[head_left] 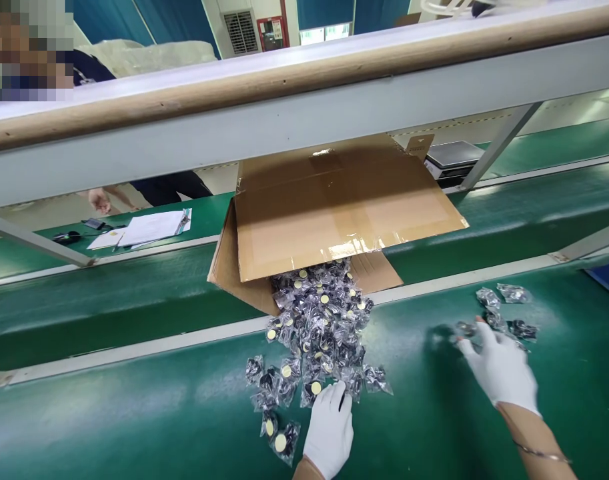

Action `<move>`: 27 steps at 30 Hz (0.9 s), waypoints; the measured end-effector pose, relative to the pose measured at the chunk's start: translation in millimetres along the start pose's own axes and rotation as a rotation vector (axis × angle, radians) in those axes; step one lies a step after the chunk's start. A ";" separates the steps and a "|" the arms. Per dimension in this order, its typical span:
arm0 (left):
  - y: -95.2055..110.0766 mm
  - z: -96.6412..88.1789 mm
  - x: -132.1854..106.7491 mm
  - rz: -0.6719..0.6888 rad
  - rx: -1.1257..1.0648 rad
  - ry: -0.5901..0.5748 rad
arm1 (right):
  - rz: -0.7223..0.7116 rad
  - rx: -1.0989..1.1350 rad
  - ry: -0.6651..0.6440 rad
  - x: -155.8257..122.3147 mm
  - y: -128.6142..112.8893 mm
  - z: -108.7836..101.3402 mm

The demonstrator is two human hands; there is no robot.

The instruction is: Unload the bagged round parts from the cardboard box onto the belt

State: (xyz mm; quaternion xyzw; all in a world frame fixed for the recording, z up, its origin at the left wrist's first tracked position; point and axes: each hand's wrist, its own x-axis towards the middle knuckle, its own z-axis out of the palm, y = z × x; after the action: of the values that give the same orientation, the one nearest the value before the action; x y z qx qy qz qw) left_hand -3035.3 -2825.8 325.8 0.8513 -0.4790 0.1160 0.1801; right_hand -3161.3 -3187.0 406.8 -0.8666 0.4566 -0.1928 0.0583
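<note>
My left hand (329, 427), in a white glove, rests at the near edge of a heap of small clear plastic bags (317, 327) holding black parts, several with pale yellow round stickers. Its thumb and forefinger are closed over something dark, apparently one of the bagged parts; the fingertips are partly hidden. Further right, my right hand (501, 367), also gloved, has thumb and forefinger spread. A blurred bagged part (467, 329) is just off those fingertips. Beside that hand lies a small group of bagged parts (514, 293). The heap spills from a cardboard box (334, 207) lying with its opening toward me.
A green work surface (159, 413) runs across the front. Behind the metal edge strip (159, 350) is a lower green strip. An overhead shelf beam (284, 120) crosses above the box. Papers (154, 228), another person's hand (100, 200) and a blue bin (607, 280) are also visible.
</note>
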 end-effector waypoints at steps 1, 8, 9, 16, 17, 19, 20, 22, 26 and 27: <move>0.0 -0.2 -0.1 0.004 -0.001 -0.008 | -0.056 -0.058 0.043 -6.4 0.1 -6.0; -0.4 -1.5 -0.3 0.007 -0.007 0.013 | -0.467 0.106 -0.143 -101.2 -125.9 52.5; -0.4 -1.6 -0.2 0.008 -0.006 0.020 | -0.492 0.047 -0.135 -107.2 -140.1 63.8; 1.1 -3.8 0.4 0.014 -0.018 0.039 | -0.498 -0.088 -0.153 -86.3 -116.3 79.9; 1.0 -3.9 0.6 0.011 -0.022 0.044 | -0.476 -0.092 -0.140 -77.9 -96.6 72.3; -0.2 -3.2 1.1 0.007 -0.032 0.051 | -0.382 -0.152 -0.070 -59.8 -53.2 51.4; -0.9 -2.6 1.4 0.005 -0.035 0.051 | -0.326 -0.210 -0.012 -52.1 -33.9 39.8; -1.5 -1.0 1.8 0.002 -0.035 0.038 | -0.260 -0.293 0.079 -45.3 -12.3 20.2; 5.5 -3.7 0.5 0.046 -0.015 0.009 | -0.357 -0.014 -0.082 -84.2 -65.0 19.5; 7.6 -7.4 -0.3 0.075 -0.019 0.020 | -0.369 0.081 -0.137 -101.6 -91.9 27.8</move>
State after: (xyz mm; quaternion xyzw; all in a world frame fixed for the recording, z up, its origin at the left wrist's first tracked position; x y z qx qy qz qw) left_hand -3042.2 -2826.0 333.9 0.8298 -0.5098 0.1267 0.1886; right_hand -3131.5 -3053.5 378.2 -0.9436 0.2771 -0.1588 0.0876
